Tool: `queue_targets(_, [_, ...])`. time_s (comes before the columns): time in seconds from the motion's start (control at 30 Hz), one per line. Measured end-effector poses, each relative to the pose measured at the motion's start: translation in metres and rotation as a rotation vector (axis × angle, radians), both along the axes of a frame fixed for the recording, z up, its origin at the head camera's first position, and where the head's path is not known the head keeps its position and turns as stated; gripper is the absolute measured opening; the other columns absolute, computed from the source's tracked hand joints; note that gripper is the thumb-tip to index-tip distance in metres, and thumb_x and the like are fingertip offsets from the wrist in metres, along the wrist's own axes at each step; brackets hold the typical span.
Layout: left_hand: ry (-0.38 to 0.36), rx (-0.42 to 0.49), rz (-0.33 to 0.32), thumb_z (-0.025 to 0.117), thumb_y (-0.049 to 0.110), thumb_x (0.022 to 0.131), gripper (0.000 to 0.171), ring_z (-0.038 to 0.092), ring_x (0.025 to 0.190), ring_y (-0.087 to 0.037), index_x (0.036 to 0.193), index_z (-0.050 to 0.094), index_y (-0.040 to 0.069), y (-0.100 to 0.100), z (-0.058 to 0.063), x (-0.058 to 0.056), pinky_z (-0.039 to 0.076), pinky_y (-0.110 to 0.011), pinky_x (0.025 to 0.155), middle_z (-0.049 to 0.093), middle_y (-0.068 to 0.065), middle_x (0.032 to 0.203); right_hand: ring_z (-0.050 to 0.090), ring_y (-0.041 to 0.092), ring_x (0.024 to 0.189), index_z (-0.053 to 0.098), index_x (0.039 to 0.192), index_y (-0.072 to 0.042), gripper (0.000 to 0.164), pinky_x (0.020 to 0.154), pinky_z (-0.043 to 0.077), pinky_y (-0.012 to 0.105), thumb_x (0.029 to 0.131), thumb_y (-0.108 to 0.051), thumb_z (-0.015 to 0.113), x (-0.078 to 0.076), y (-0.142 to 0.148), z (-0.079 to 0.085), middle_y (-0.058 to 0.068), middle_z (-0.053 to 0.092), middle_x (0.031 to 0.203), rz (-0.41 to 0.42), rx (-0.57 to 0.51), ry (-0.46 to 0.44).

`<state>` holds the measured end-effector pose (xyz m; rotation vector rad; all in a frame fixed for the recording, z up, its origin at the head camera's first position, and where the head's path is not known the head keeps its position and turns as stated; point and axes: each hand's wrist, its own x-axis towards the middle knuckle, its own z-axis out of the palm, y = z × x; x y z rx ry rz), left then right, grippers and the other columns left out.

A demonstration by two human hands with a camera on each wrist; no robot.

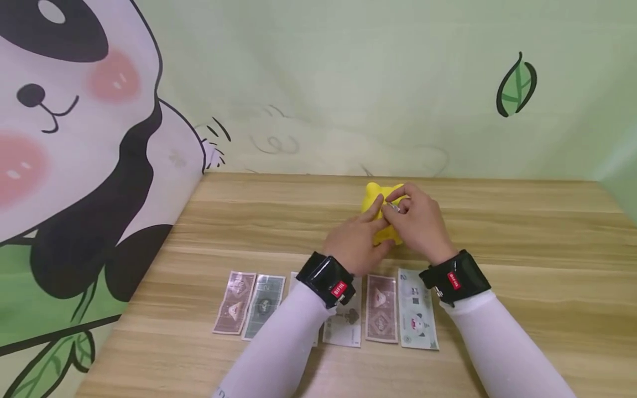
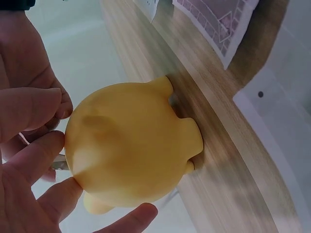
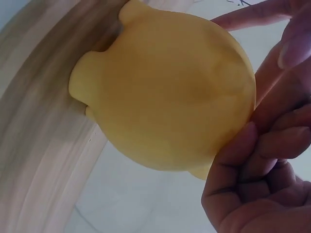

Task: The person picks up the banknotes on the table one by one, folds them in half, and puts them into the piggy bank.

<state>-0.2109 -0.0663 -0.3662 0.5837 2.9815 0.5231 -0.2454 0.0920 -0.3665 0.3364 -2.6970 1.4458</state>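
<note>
A round yellow piggy bank (image 1: 372, 194) stands on its short feet towards the back of the table. My left hand (image 1: 354, 243) rests on it with fingers spread over the top and side. From the other side my right hand (image 1: 420, 221) pinches a small pale folded banknote (image 1: 394, 207) between thumb and fingers, right at the top of the bank. In the left wrist view, a bit of the folded banknote (image 2: 60, 163) shows beside the left fingers. The right wrist view shows the smooth yellow side of the piggy bank (image 3: 170, 92); the slot is hidden.
Several play banknotes lie in a row nearer the front, among them a brown note (image 1: 235, 303), a green note (image 1: 264, 308) and a pale note (image 1: 418, 309). My left forearm partly covers the row. A panda-print wall (image 1: 308, 99) rises behind the wooden table (image 1: 542, 249).
</note>
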Motion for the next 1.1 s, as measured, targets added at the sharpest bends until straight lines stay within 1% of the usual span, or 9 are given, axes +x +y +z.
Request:
queue_targets(0.07, [0.006,0.001,0.0,0.056,0.044,0.106,0.054,0.052,0.143,-0.032,0.156,0.045,0.03,0.0,0.0,0.001,0.062,-0.038,0.081,0.015,0.004,0.173,0.043,0.016,0.05,0.062,0.117,-0.006,0.028,0.046,0.034,0.026,0.099,-0.027,0.068,-0.002,0.001,0.0,0.0,0.048,0.062,0.019,-0.004,-0.017])
queue_targets(0.2, [0.015,-0.003,-0.004,0.056,0.045,0.106,0.055,0.055,0.141,-0.033,0.157,0.043,0.031,0.001,-0.001,0.002,0.062,-0.039,0.082,0.015,0.005,0.173,0.046,0.016,0.054,0.064,0.117,-0.007,0.034,0.048,0.035,0.026,0.097,-0.034,0.072,-0.004,0.008,0.002,-0.001,0.051,0.063,0.062,-0.007,-0.06])
queue_targets(0.3, [0.007,0.004,-0.007,0.055,0.044,0.106,0.055,0.065,0.128,-0.033,0.158,0.043,0.03,0.001,-0.001,0.003,0.061,-0.034,0.07,0.015,0.005,0.173,0.054,0.02,0.063,0.066,0.12,-0.008,0.038,0.053,0.039,0.026,0.097,-0.037,0.073,-0.005,0.014,0.004,0.002,0.055,0.067,0.113,-0.015,-0.096])
queue_targets(0.4, [-0.015,0.018,-0.004,0.056,0.044,0.106,0.056,0.075,0.093,-0.028,0.159,0.042,0.029,0.0,-0.002,0.001,0.048,-0.027,0.049,0.013,0.006,0.174,0.061,0.027,0.075,0.066,0.125,-0.01,0.036,0.06,0.045,0.027,0.098,-0.034,0.07,-0.006,0.017,0.006,0.007,0.061,0.072,0.166,-0.02,-0.133])
queue_targets(0.47, [-0.025,0.019,-0.002,0.055,0.044,0.106,0.057,0.07,0.069,-0.021,0.159,0.041,0.03,-0.001,-0.003,0.0,0.041,-0.024,0.045,0.013,0.006,0.174,0.063,0.03,0.081,0.066,0.128,-0.01,0.033,0.066,0.048,0.028,0.101,-0.029,0.066,-0.006,0.02,0.008,0.008,0.062,0.075,0.196,-0.018,-0.15])
queue_targets(0.57, [-0.034,0.027,-0.004,0.056,0.044,0.105,0.057,0.056,0.051,-0.015,0.159,0.041,0.03,-0.001,-0.004,-0.002,0.036,-0.024,0.043,0.013,0.005,0.174,0.061,0.03,0.082,0.063,0.134,-0.009,0.033,0.071,0.05,0.029,0.104,-0.023,0.06,-0.006,0.023,0.011,0.006,0.062,0.077,0.228,-0.029,-0.172])
queue_targets(0.7, [-0.032,0.028,-0.003,0.056,0.044,0.105,0.058,0.051,0.047,-0.013,0.159,0.04,0.03,0.0,-0.004,-0.003,0.035,-0.024,0.043,0.013,0.006,0.174,0.06,0.024,0.076,0.061,0.137,-0.005,0.035,0.07,0.051,0.027,0.106,-0.022,0.058,-0.007,0.023,0.01,0.001,0.06,0.074,0.232,-0.054,-0.17])
queue_targets(0.93, [-0.013,0.006,-0.004,0.056,0.044,0.105,0.057,0.054,0.05,-0.014,0.159,0.041,0.03,0.0,-0.004,-0.002,0.038,-0.025,0.045,0.014,0.005,0.174,0.056,0.017,0.06,0.067,0.124,-0.006,0.025,0.052,0.041,0.024,0.104,-0.019,0.06,-0.008,0.013,0.0,0.0,0.059,0.065,0.107,-0.076,-0.11])
queue_targets(1.1, [-0.015,0.01,-0.001,0.056,0.044,0.105,0.057,0.054,0.05,-0.014,0.159,0.04,0.032,0.0,-0.004,-0.002,0.039,-0.025,0.045,0.014,0.005,0.174,0.055,0.015,0.057,0.07,0.118,-0.008,0.021,0.046,0.037,0.025,0.102,-0.019,0.062,-0.008,0.009,-0.005,0.004,0.063,0.066,0.042,-0.064,-0.056])
